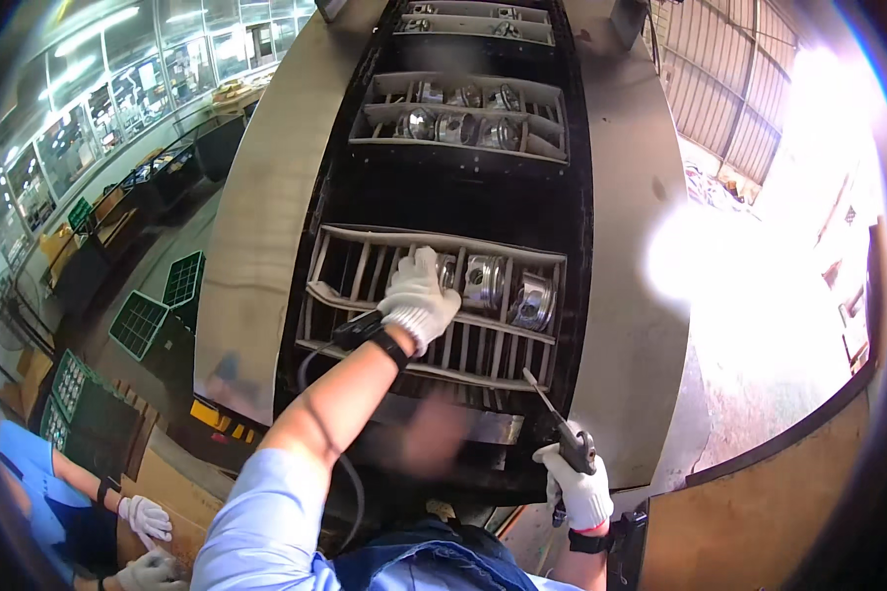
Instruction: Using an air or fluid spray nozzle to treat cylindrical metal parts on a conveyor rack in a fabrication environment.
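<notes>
Metal pistons point(482, 283): silver cylinders seated in slots of the near rack point(384, 236), toward its right end; rack sits on the black bed point(453, 192). Left hand point(422, 295), white-gloved, is over the rack at the leftmost visible piston, fingers part-extended; fingertip contact hidden, cannot tell whether it has hold of anything. Right hand point(583, 488), also gloved, is closed round the black handle of a rod-tipped tool point(579, 448), tip near the rack's front right corner. Farther rack point(542, 148) holds more pistons.

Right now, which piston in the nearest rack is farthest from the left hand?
The rightmost piston, at the right end of the rack; others sit closer to the left hand.
</notes>
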Demonstrator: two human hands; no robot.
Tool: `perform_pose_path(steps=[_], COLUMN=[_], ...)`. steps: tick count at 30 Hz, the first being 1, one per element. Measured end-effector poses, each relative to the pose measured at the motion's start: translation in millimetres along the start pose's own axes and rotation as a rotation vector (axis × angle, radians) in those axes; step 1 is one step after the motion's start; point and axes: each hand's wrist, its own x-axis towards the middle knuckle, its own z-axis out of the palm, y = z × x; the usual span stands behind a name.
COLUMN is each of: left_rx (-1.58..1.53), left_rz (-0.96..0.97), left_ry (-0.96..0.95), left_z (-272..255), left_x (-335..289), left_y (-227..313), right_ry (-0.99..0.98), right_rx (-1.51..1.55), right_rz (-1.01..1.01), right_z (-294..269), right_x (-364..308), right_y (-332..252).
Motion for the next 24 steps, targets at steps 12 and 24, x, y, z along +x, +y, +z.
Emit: perform_pose_path(steps=[12,24], left_rx=[-2.351,-2.563], left_rz=[-0.566,-0.670], left_ry=[-0.706,-0.597], left_z=[-31,-86], left_x=[-31,-148], left_y=[-67,-162], right_ry=[-0.406,-0.841], right_rx=[0.145,-0.086], right_rz=[-0.035,0.050], right_z=[36,147], right_x=[13,-6], right_y=[-13,-30])
